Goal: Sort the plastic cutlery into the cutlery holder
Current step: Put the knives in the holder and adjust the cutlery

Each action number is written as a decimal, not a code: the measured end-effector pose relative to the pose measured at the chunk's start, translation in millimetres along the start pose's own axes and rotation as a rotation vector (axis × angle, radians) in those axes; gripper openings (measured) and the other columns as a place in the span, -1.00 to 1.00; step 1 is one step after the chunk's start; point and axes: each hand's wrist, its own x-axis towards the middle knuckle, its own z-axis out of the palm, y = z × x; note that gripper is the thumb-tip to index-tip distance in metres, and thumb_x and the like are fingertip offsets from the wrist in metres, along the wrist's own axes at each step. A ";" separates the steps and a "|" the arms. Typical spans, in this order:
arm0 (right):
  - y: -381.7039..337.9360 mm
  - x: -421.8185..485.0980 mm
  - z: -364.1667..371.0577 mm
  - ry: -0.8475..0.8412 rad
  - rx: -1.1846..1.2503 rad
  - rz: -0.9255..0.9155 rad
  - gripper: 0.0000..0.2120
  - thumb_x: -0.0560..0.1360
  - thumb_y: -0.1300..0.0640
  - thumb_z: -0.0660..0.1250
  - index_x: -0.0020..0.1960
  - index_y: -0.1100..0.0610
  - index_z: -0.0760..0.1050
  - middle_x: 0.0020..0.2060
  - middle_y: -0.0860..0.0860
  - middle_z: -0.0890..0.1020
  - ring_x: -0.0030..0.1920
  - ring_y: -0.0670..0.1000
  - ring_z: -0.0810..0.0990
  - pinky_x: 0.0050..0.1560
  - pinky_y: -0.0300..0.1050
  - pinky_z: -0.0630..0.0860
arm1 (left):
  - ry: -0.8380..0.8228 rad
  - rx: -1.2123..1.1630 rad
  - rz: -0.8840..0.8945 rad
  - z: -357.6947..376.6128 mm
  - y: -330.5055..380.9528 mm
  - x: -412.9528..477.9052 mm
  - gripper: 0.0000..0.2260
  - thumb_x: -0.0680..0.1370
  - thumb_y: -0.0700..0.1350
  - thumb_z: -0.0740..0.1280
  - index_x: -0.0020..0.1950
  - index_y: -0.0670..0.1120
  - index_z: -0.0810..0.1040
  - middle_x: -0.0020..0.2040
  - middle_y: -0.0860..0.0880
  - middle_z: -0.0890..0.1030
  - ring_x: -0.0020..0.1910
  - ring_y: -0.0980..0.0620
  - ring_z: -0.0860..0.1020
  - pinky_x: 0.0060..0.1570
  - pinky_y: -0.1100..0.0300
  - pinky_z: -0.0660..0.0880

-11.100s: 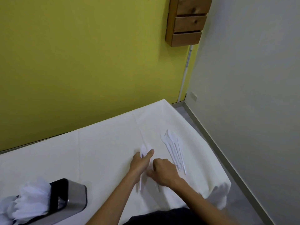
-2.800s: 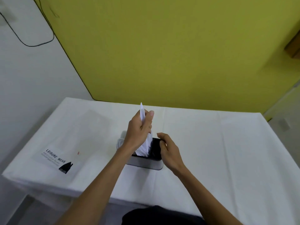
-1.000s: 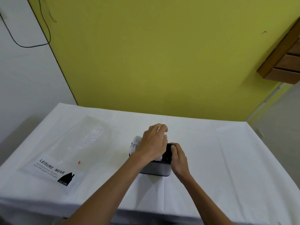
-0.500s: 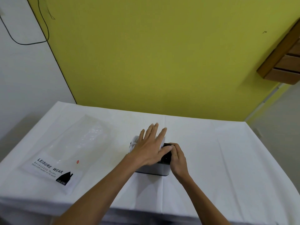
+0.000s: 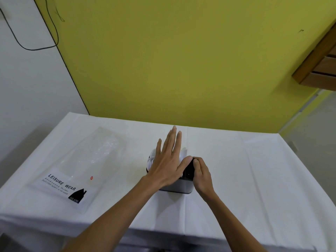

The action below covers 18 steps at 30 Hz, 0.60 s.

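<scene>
bag: clear crinkly plastic bag with a white "LEISURE WEAR" card and little black house logo (image 5: 76, 166), lying flat at the left of the frame, well apart from the action. Looks limp, probably what the cutlery came in, but that's my guess.

table: wide table under a smooth white cloth (image 5: 254, 179) with fold creases, takes up the lower half of the picture.

left hand: left hand (image 5: 168, 160) is flat and released, fingers stretched out and close together, palm down right over the cutlery tops. Grasping nothing; I'd say it's patting the bunch down level.

cutlery: white thin plastic cutlery (image 5: 184, 152), centre of the frame, standing in the holder; only slivers poke out around the palm. Can't tell forks from spoons from here.

holder: boxy brushed-metal cutlery holder with a black top rim (image 5: 181, 185), centre of the frame on the cloth. Rounded corners, looks light, so it could skid or tip when pressed.

right hand: right hand (image 5: 201, 174) is curled around the holder's right end, fingertips on the black rim beside the left thumb, bracing it, I reckon.

shelf: slatted brown wooden wall shelf (image 5: 320, 68), upper right edge, on the matte yellow-green wall.
</scene>
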 end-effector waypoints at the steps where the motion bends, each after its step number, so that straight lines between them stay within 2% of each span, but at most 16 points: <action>1: 0.0 0.3 0.4 0.001 -0.004 0.005 -0.72 0.71 0.09 0.03 0.08 0.00 0.53 -0.03 -0.13 0.64 -0.01 -0.14 0.58 -0.05 -0.34 0.46 | -0.011 -0.001 -0.019 0.5 0.1 -1.8 -0.24 0.59 0.33 -0.24 0.65 -0.13 -0.09 0.64 -0.06 -0.25 0.61 0.05 -0.26 0.56 -0.09 -0.20; 5: -1.6 1.2 -0.2 0.007 0.005 0.024 -0.71 0.71 0.09 0.03 0.09 0.01 0.53 -0.03 -0.12 0.63 -0.01 -0.16 0.57 -0.06 -0.38 0.45 | -0.117 -0.002 -0.049 -0.4 0.0 -0.5 -0.21 0.54 0.34 -0.31 0.64 -0.09 0.05 0.66 -0.04 -0.19 0.61 0.04 -0.27 0.56 -0.16 -0.17; 9: 2.2 0.3 0.5 -0.001 -0.005 0.015 -0.71 0.71 0.08 0.02 0.10 0.03 0.53 -0.03 -0.10 0.63 -0.03 -0.15 0.57 -0.04 -0.31 0.46 | -0.178 0.050 -0.094 -1.1 2.1 -1.8 -0.39 0.66 0.24 -0.13 0.65 -0.03 -0.01 0.65 -0.14 -0.15 0.62 -0.07 -0.24 0.56 -0.16 -0.18; 11: 1.9 0.7 0.4 -0.001 0.001 0.019 -0.71 0.71 0.07 0.02 0.10 0.04 0.53 -0.03 -0.09 0.63 -0.04 -0.14 0.57 -0.04 -0.28 0.47 | -0.154 0.024 -0.106 0.1 4.4 -3.7 -0.42 0.68 0.20 -0.10 0.65 0.03 -0.08 0.65 -0.15 -0.10 0.63 -0.09 -0.18 0.56 -0.13 -0.16; 13: 1.3 -1.4 -0.4 -0.009 0.024 0.027 -0.70 0.71 0.06 0.03 0.08 0.02 0.54 -0.04 -0.09 0.64 -0.03 -0.13 0.58 -0.03 -0.26 0.48 | -0.116 -0.023 -0.096 0.2 6.2 -6.6 -0.41 0.64 0.26 -0.14 0.64 0.13 -0.12 0.66 -0.13 -0.07 0.63 -0.08 -0.15 0.55 -0.13 -0.15; 15: 0.5 -2.0 -1.9 -0.018 0.030 0.030 -0.70 0.71 0.05 0.03 0.08 0.00 0.54 -0.04 -0.10 0.65 -0.01 -0.10 0.59 0.00 -0.23 0.49 | -0.115 -0.035 -0.079 -1.3 5.6 -6.6 -0.40 0.59 0.32 -0.23 0.63 0.21 -0.08 0.66 -0.09 -0.08 0.62 -0.05 -0.16 0.55 -0.13 -0.16; 18: 2.4 0.3 -2.5 -0.025 0.001 0.027 -0.70 0.71 0.05 0.02 0.09 0.00 0.54 -0.03 -0.11 0.64 0.00 -0.10 0.59 0.02 -0.20 0.49 | -0.123 -0.049 -0.080 -4.5 1.7 -3.2 -0.44 0.60 0.23 -0.31 0.60 0.28 0.03 0.66 -0.02 -0.06 0.62 -0.03 -0.16 0.55 -0.15 -0.17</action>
